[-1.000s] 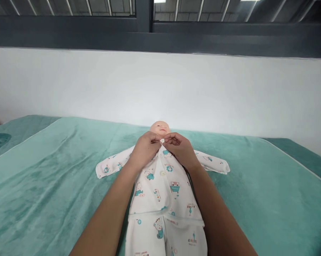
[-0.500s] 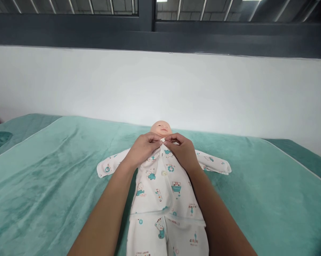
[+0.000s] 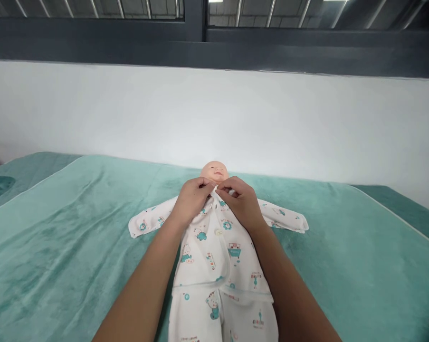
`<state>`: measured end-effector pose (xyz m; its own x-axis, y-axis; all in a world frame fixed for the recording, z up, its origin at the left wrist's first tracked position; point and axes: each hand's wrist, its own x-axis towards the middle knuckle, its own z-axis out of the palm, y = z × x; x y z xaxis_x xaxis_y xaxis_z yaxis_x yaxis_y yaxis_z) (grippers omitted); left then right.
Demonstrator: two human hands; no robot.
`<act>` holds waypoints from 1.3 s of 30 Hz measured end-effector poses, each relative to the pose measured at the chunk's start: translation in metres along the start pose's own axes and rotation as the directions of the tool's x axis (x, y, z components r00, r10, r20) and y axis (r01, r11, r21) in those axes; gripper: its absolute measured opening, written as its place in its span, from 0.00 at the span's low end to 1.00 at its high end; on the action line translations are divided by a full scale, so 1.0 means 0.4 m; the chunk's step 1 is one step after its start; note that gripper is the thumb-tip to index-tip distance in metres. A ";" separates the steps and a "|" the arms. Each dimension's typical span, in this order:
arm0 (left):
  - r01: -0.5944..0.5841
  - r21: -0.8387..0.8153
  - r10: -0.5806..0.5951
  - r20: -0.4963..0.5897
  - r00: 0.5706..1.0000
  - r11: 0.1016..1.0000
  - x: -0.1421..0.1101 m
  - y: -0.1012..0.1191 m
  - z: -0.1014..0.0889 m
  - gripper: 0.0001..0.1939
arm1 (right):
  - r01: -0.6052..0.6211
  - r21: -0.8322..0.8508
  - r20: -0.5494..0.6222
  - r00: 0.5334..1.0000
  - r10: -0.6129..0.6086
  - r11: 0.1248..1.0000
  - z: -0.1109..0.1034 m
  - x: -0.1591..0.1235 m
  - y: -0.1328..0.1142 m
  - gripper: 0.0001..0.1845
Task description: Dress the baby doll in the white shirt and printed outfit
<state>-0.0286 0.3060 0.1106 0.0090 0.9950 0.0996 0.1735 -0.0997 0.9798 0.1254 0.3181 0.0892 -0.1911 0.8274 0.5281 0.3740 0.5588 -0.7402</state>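
One doll [image 3: 214, 170] on its back on green blanket [image 3: 93, 213], head near white wall [image 3: 214, 114]. Collar [image 3: 214, 191] just below chin, between fingertips (whether its edges are joined, cannot tell). Left hand [image 3: 192, 201]: thumb and fingertips nearly closed, pinching collar. Right hand [image 3: 242, 200]: fingers curled, same narrow pinch opposite. Yellowish button [image 3: 218, 232] lower on printed white top [image 3: 217, 263]; sleeves [image 3: 287, 218] spread outward.
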 end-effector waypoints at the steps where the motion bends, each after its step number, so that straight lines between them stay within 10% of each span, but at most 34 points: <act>1: 0.015 -0.019 -0.015 -0.004 1.000 1.000 0.001 -0.002 0.001 0.12 | 0.009 0.000 0.010 1.000 -0.009 1.000 -0.001 0.000 -0.002 0.04; 19: 0.101 -0.466 -0.096 0.036 0.995 0.879 0.000 -0.001 -0.007 0.23 | -0.006 0.013 -0.024 1.000 0.006 1.000 -0.002 0.000 0.007 0.08; 33: -0.013 -0.525 -0.005 -0.034 0.999 0.851 -0.001 -0.004 0.004 0.32 | -0.141 0.105 0.020 0.990 0.139 0.984 0.000 -0.001 0.005 0.08; 39: -0.017 -0.539 -0.005 -0.040 0.999 0.842 -0.002 -0.001 0.008 0.31 | 0.001 0.096 0.018 1.000 -0.003 0.995 0.001 0.002 0.005 0.14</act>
<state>-0.0255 0.3054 0.1096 -0.0309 0.9943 0.1019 -0.3853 -0.1059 0.9167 0.1256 0.3198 0.0878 -0.2083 0.8267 0.5227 0.2845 0.5625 -0.7763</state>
